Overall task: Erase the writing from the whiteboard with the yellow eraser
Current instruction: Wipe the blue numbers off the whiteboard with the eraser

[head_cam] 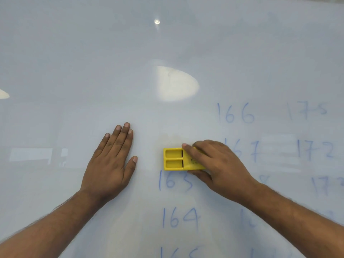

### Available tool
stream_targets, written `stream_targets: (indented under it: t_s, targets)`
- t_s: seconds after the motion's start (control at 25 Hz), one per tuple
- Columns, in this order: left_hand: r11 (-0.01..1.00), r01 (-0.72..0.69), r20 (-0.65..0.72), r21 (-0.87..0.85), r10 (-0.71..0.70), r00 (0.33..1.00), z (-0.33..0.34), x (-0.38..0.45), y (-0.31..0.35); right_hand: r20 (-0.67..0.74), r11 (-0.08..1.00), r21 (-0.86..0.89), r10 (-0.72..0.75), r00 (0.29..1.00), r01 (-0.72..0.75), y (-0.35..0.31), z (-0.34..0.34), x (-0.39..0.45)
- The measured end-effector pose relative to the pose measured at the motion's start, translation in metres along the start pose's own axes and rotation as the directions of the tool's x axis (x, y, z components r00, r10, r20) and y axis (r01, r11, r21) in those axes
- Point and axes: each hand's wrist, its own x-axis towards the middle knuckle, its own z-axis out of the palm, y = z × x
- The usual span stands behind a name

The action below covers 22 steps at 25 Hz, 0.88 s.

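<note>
a whiteboard (74, 62) fills the view. the left hand (109, 162) lies flat on it, left of centre, fingers straight. to its right, apart from it, the right hand (217, 162) grips an eraser (173, 159) that lies on the board. just below the eraser is the number 163 (175, 181), then 164 (179, 217) under that. right of the hands, 166 (235, 113) sits above 167 (249, 149); further right are 175 (307, 109) and 172 (314, 150).

Right hand (219, 164) hides part of "167" (249, 149) (bottom "165" (178, 253) is cropped).
</note>
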Motion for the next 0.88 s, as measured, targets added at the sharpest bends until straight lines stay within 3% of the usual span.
stream_targets:
  t_s: [0.24, 0.48, 0.68, 0.88]
  targets:
    - [1.000, 0.010, 0.031, -0.003, -0.010, 0.999, 0.000, -0.005, 0.002, -0.129, 0.980, 0.070, 0.194, 0.972, -0.187, 0.004, 0.004, 0.038]
    - [1.000, 0.021, 0.040, -0.008, -0.021, 0.999, 0.000, -0.015, 0.002, -0.031, 0.995, 0.096, 0.036, 0.999, -0.033, -0.034, 0.016, -0.004]
    - [0.999, 0.045, 0.050, -0.017, -0.044, 0.998, 0.000, -0.026, 0.006, 0.061, 0.998, 0.008, -0.056, 0.997, 0.056, -0.031, 0.010, -0.032]
    - [0.998, 0.052, 0.056, -0.018, -0.051, 0.997, 0.001, -0.037, 0.010, -0.049, 0.991, 0.051, 0.124, 0.991, -0.121, -0.017, 0.006, -0.003]
